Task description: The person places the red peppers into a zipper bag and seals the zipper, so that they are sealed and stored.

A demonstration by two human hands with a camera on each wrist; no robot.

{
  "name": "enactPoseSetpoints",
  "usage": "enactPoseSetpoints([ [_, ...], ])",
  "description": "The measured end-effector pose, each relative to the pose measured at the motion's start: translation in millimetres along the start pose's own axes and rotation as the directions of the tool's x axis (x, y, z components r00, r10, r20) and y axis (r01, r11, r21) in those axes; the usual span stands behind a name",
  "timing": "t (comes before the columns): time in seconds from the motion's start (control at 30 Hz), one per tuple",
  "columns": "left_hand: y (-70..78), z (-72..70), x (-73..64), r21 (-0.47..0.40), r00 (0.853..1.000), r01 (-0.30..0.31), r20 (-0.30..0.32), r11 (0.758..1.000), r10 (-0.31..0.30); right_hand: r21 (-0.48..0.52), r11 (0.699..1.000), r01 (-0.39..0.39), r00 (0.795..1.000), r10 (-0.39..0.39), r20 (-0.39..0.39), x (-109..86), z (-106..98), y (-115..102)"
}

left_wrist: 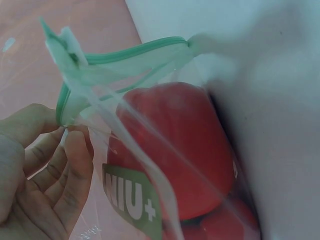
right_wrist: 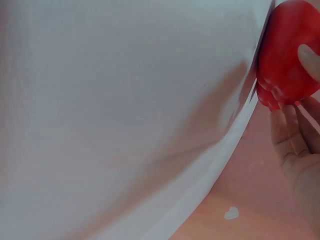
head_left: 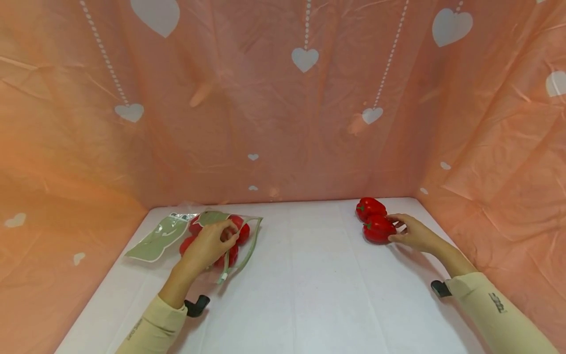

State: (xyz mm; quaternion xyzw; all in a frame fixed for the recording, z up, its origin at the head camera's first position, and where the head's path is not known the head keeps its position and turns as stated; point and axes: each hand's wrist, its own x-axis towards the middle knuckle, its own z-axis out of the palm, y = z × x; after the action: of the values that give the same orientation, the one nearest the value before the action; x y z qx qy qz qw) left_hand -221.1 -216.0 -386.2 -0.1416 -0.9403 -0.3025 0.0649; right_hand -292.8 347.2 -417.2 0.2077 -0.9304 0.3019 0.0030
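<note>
On the left of the table lies a clear zip bag [head_left: 158, 240] with green panels and a green zip edge. Several red bell peppers [left_wrist: 175, 145] are inside it. My left hand [head_left: 209, 245] pinches the rim of the bag's mouth between thumb and fingers, and the left wrist view shows the mouth held apart there. At the far right, my right hand [head_left: 413, 234] holds a red bell pepper [head_left: 378, 230] by its near end, thumb on one side and fingers on the other. A second loose red bell pepper [head_left: 369, 207] sits just behind it.
A white cloth [head_left: 305, 275] covers the table. Orange curtains with white hearts stand along the back [head_left: 283, 123] and both sides. Dark wrist-camera mounts [head_left: 197, 306] stick out from the sleeves.
</note>
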Motion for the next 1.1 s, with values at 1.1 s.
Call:
enactPoseSetpoints([
  [1.1,-2.8,-1.5,-0.2,-0.006,1.000,0.002,-0.008,1.000,-0.002,0.120,0.992,-0.049,0.999,0.047,0.021,11.3,27.8,-36.1],
])
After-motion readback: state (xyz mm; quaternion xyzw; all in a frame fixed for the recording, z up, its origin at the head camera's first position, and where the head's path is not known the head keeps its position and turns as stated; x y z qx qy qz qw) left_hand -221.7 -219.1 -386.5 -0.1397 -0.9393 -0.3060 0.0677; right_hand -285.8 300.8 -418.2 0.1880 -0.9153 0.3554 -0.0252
